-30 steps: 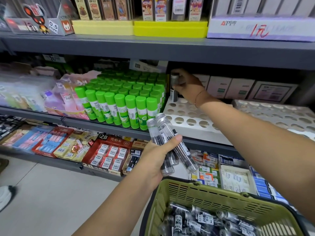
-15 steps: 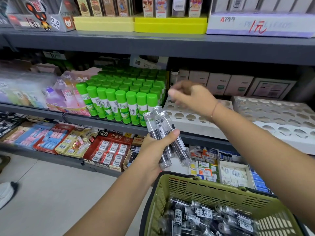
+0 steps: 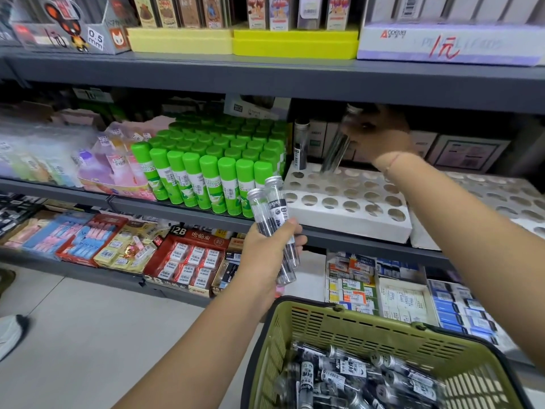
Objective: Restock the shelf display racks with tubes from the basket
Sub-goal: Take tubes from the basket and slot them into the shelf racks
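A grey metal shelf (image 3: 206,212) unit fills the view, with three stocked levels. At the bottom right, close to the camera, sits an olive-green plastic basket (image 3: 368,318), heaped with clear tubes (image 3: 354,376) that have black-and-white labels and silver caps.

On the middle shelf, at its front edge, stands a white rack (image 3: 348,224) with rows of round holes, nearly all bare. A second rack (image 3: 501,199) of the same kind sits just beside it, towards the shelf's right end. Touching the white rack's left side is a block of green glue sticks (image 3: 218,160), upright in tight rows.

The left hand (image 3: 265,252) is raised in front of the middle shelf's front edge, its fingers wrapped round two tubes (image 3: 274,208) held tilted, caps up. The right hand (image 3: 380,134) reaches to the back of the white rack, fingers pinching a blurred single tube (image 3: 334,152), tilted, its lower end at a back-row hole; whether it has entered the hole cannot be told. One standing tube (image 3: 300,143) is upright in the rack's back left corner hole.
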The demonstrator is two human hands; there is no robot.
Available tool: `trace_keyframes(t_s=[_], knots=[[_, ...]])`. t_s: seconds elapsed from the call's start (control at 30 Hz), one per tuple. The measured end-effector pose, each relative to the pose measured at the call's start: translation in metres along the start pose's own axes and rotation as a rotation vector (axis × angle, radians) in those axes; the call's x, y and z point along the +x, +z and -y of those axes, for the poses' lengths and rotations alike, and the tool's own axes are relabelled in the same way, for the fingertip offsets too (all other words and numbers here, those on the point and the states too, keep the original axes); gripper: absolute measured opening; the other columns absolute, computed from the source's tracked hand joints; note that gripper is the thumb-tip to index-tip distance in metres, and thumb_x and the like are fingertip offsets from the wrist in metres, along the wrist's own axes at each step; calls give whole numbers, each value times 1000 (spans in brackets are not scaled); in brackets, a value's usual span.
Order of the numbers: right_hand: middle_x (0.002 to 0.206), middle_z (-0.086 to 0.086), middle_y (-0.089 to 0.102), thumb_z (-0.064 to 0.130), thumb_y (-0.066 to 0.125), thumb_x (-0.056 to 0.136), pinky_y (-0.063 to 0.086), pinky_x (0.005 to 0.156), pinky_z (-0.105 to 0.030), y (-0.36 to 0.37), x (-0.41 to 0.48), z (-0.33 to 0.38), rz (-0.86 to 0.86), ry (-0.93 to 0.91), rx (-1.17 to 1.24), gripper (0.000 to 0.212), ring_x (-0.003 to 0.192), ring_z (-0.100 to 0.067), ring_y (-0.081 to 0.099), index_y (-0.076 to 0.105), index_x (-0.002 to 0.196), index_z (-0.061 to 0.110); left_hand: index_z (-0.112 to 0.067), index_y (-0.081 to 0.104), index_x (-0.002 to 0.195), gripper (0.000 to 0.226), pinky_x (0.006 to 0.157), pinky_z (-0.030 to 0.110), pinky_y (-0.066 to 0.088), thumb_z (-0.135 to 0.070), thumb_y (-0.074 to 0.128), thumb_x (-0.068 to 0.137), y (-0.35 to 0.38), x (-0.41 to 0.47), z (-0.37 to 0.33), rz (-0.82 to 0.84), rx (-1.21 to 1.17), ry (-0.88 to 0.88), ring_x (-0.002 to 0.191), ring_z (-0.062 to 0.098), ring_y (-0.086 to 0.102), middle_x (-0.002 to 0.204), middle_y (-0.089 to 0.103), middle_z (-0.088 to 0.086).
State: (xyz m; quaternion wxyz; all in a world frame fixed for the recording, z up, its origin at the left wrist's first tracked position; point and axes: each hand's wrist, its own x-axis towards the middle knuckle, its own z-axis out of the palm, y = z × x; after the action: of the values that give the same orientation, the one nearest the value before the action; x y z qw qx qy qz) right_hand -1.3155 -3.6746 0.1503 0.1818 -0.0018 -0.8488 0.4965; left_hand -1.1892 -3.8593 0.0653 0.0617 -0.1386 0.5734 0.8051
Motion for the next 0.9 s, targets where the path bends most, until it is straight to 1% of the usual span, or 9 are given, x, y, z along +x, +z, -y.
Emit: trace_keyframes(t_s=[0.07, 0.13, 0.23, 0.3, 0.37, 0.53, 0.67, 0.8, 0.9], knots=[[116, -6, 64, 24, 67, 85, 36, 77, -7, 5, 10, -7, 13, -30, -100, 46, 101, -13, 59, 50, 124, 7, -10, 64, 99, 13, 77, 36, 56, -17, 66, 89, 0, 1, 1, 12, -1, -13, 84, 20, 72, 80, 75, 4], [121, -8, 62, 23, 65, 87, 29, 69, 0, 11, 19, -10, 14, -48, -132, 44, 106, -14, 57, 51, 124, 3, -8, 63, 105, 20, 75, 35, 56, -17, 69, 87, -1, 2, 1, 23, -9, -17, 86, 19, 73, 86, 76, 5], [123, -8, 62, 26, 64, 88, 33, 85, -9, 17, 26, -7, 30, -59, -175, 43, 112, -20, 57, 53, 123, 4, -9, 63, 109, 27, 69, 33, 57, -18, 72, 84, -3, 2, 0, 22, -17, -27, 82, 18, 72, 89, 75, 7], [118, -11, 63, 22, 65, 86, 44, 98, -30, 22, 26, -9, 69, -92, -161, 44, 108, -24, 60, 49, 124, 5, -8, 63, 110, 30, 63, 30, 56, -19, 73, 84, -4, 2, 0, 21, -15, -49, 78, 18, 71, 90, 75, 9], [116, -10, 64, 19, 67, 83, 47, 96, -42, 27, 25, -12, 98, -140, -184, 45, 104, -25, 61, 49, 124, 9, -9, 63, 110, 31, 61, 30, 57, -21, 74, 83, -4, 3, 0, 14, -15, -65, 76, 20, 69, 91, 74, 11], [111, -5, 63, 12, 67, 84, 49, 85, -26, 32, 25, -18, 137, -176, -182, 41, 92, -14, 60, 52, 122, 12, -13, 64, 106, 30, 65, 35, 58, -24, 76, 80, -3, 4, 1, 6, -5, -83, 79, 25, 68, 99, 73, 16], [103, 0, 61, 15, 67, 84, 55, 85, -38, 31, 29, -22, 158, -159, -159, 41, 95, -20, 63, 53, 122, 17, -12, 65, 106, 31, 59, 32, 56, -23, 76, 79, -2, 3, 1, 27, -15, -80, 76, 24, 69, 98, 73, 17], [95, 3, 58, 21, 69, 82, 46, 82, -26, 33, 34, -20, 200, -221, -336, 41, 86, -13, 56, 54, 121, 20, -12, 65, 103, 27, 66, 38, 60, -21, 76, 80, 0, 1, 0, 39, -24, -80, 76, 26, 69, 100, 73, 17], [91, 7, 56, 21, 69, 82, 42, 77, -23, 37, 33, -21, 212, -233, -380, 40, 82, -12, 54, 55, 119, 20, -12, 64, 102, 26, 65, 37, 59, -20, 76, 80, 1, 0, -2, 46, -37, -74, 73, 25, 69, 99, 73, 17]])
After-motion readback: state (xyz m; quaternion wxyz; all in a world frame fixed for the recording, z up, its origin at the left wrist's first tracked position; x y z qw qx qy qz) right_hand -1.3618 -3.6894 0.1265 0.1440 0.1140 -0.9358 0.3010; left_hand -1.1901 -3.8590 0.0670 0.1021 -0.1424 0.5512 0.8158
